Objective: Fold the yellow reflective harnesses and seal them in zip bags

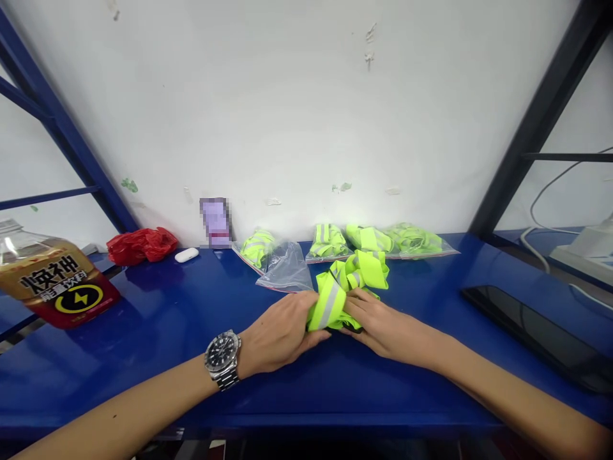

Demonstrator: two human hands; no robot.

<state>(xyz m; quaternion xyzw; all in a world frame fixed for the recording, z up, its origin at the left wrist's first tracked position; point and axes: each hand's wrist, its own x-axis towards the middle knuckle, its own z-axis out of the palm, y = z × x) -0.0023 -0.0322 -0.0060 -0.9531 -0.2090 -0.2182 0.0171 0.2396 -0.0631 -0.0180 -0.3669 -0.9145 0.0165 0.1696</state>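
Between my hands, just above the blue tabletop, is a bundle of neon yellow reflective strap (329, 305) with a silver-grey stripe. My left hand (285, 329), a steel watch on its wrist, is closed on the bundle's left side. On the right side, the fingers of my right hand (376, 319) are wrapped into the folds, partly hidden by them. A loose part of the strap stands up beyond my fingers. Close behind lies a clear zip bag (287, 265), with a folded yellow strap (257, 246) at its left end.
Several bagged yellow straps (414, 239) line the wall. At left stand a large drink bottle (57, 281), a red plastic bag (142, 245), a white earbud case (186, 255) and a propped phone (216, 222). A long black object (536, 332) lies at right on the blue table (182, 345).
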